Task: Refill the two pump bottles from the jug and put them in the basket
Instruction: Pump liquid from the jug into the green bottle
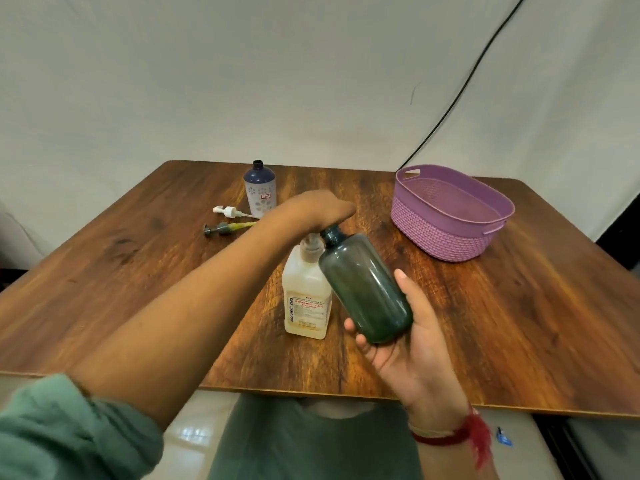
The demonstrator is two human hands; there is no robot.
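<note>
A translucent white jug (306, 299) with a printed label and a pump top stands at the table's middle. My left hand (322, 207) lies over the pump head and presses on it; its fingers are mostly hidden. My right hand (405, 344) grips the base of a dark green bottle (363, 285), tilted with its open mouth against the jug's pump. A blue and white bottle (260, 190) stands uncapped at the back. Beside it lie a white pump head (228, 212) and a grey pump head (221, 228).
A purple woven plastic basket (446, 233) with nothing visible in it sits at the right of the wooden table (519, 323). A black cable hangs down the white backdrop behind it. The table's front edge is close to my body.
</note>
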